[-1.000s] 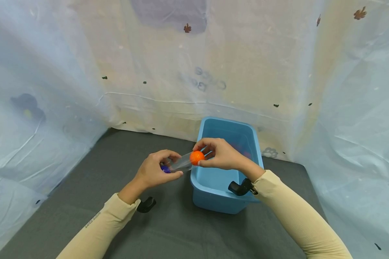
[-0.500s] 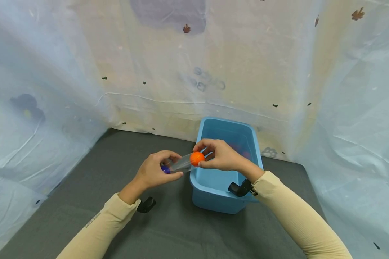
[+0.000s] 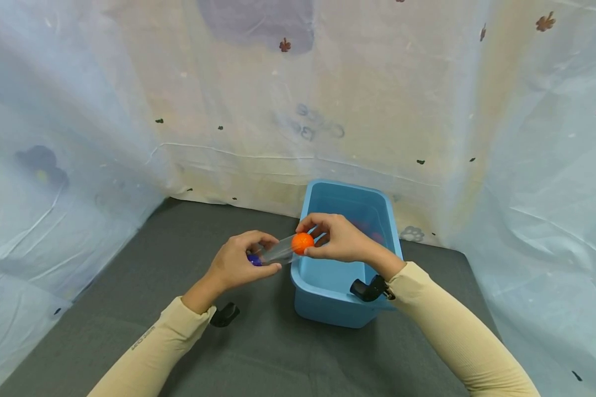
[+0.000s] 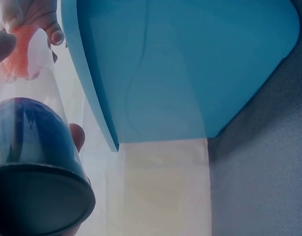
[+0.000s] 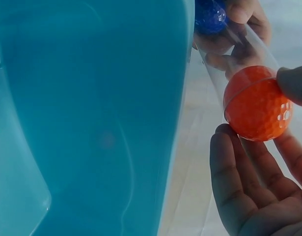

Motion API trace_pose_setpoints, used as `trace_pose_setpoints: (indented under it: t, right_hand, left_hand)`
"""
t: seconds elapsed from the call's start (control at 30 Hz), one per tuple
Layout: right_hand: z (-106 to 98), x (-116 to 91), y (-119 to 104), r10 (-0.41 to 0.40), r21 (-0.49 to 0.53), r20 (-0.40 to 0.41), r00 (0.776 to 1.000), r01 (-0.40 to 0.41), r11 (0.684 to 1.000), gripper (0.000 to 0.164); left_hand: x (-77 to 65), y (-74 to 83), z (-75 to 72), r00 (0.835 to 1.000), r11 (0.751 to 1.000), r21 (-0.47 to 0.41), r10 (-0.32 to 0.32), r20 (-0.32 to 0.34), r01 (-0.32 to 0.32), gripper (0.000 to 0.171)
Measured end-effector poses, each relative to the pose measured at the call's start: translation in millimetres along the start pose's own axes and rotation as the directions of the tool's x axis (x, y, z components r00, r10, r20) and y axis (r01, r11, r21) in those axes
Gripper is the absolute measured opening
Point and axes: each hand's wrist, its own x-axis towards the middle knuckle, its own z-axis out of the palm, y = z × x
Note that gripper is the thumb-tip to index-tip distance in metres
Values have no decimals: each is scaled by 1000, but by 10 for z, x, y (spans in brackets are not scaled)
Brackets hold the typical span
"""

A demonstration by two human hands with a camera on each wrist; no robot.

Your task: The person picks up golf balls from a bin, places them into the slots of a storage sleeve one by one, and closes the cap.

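Note:
My left hand point(image 3: 232, 262) grips a clear plastic tube point(image 3: 280, 252), held tilted above the dark cloth. Inside it, toward my left palm, sits a blue ball point(image 3: 254, 259); the left wrist view shows a dark round end point(image 4: 40, 201) below that ball. Between thumb and fingers, my right hand point(image 3: 341, 238) pinches an orange golf ball point(image 3: 302, 243) at the tube's other end. In the right wrist view the tube's rim crosses the orange ball point(image 5: 259, 115), so part of it lies inside the mouth. My left palm hides much of the tube's lower end.
A light blue plastic bin point(image 3: 323, 300) stands under and behind my right hand, with faint reddish shapes inside it. Dark grey cloth point(image 3: 268, 358) covers the surface. Pale patterned sheeting point(image 3: 258, 99) hangs at the back and both sides.

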Motion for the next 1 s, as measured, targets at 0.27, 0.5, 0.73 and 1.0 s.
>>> trace_pose_setpoints:
  t: [0.27, 0.5, 0.73, 1.0]
  right_hand:
    - [-31, -16, 13, -12, 9, 2, 1000, 12, 1000, 32]
    - [-23, -35, 30, -11, 27, 10, 1000, 10, 1000, 33]
    - [-52, -24, 48, -7, 10, 9, 1000, 7, 1000, 37]
    - [-183, 9, 144, 1, -47, -40, 999, -2, 999, 35]
  left_hand:
    - [28, 9, 15, 1000, 1000, 2, 0, 0, 0, 39]
    - [25, 10, 26, 1000, 1000, 1, -5, 5, 5, 39]
    - [17, -10, 30, 1000, 1000, 10, -16, -3, 16, 39]
    - [5, -26, 20, 999, 999, 14, -32, -1, 32, 39]
